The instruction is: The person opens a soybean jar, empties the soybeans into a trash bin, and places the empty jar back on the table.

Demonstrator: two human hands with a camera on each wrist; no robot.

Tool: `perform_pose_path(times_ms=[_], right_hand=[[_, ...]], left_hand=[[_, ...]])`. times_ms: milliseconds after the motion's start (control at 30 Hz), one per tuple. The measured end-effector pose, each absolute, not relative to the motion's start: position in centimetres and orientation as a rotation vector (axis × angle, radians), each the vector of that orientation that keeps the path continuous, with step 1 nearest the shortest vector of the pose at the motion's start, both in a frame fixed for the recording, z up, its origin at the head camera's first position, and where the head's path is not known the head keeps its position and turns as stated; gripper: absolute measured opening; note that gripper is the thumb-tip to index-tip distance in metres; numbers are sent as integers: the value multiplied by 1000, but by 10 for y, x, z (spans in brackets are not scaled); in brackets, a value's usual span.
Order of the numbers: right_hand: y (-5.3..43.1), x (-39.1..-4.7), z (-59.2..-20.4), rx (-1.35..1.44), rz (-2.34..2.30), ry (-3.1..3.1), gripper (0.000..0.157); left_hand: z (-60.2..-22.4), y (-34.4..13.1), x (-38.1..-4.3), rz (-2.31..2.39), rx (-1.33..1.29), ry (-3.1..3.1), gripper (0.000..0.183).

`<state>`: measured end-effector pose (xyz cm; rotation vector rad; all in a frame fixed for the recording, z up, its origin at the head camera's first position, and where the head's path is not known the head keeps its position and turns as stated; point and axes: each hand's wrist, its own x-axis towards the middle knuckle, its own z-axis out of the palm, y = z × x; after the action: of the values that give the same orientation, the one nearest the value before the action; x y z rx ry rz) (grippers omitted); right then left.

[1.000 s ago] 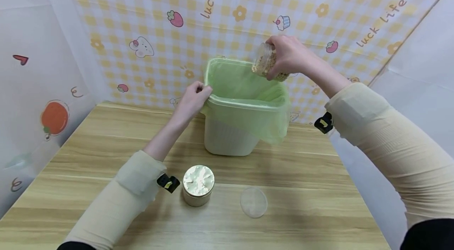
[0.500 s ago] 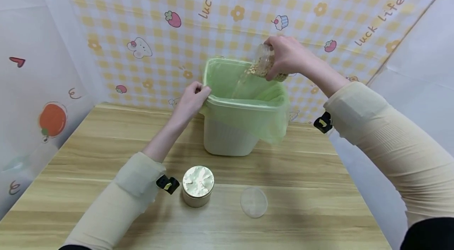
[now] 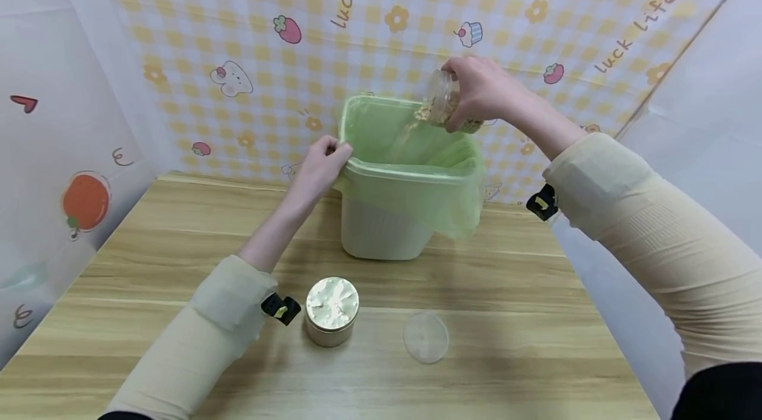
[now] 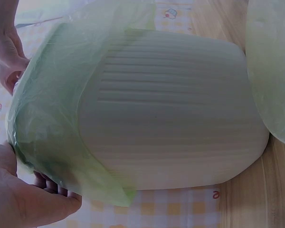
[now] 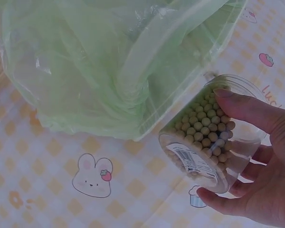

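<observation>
Head view: right hand (image 3: 485,92) grips tilted jar (image 3: 443,102) over bin (image 3: 381,235); left hand (image 3: 318,168) seemingly pinches liner rim (image 3: 345,165).

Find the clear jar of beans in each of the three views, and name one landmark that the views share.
Head view: the jar of beans is at upper centre, tilted in the right hand over the bin.
Left wrist view: the jar is not in it.
Right wrist view: the jar is at lower right, gripped in the right hand.
Shared landmark: the green bag lining the bin shows in all three.
</observation>
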<state>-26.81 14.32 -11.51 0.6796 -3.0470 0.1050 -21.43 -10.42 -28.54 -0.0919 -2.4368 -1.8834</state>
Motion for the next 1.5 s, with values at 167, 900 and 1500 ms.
perform_pose_path(times_ms=[167,900,1500], right_hand=[[142,-268,-113,686,88,-3036,98],[141,-266,-112,696,51,-3032,97],[139,-265,-117,714,22,-3017,93]], left_hand=[[-286,-104,-215,-1886,-94,-2425,20],[-286,-103,-215,-1895,-104,-2412,20],[-287,-103,-217,-1886,-112,-2421,19]])
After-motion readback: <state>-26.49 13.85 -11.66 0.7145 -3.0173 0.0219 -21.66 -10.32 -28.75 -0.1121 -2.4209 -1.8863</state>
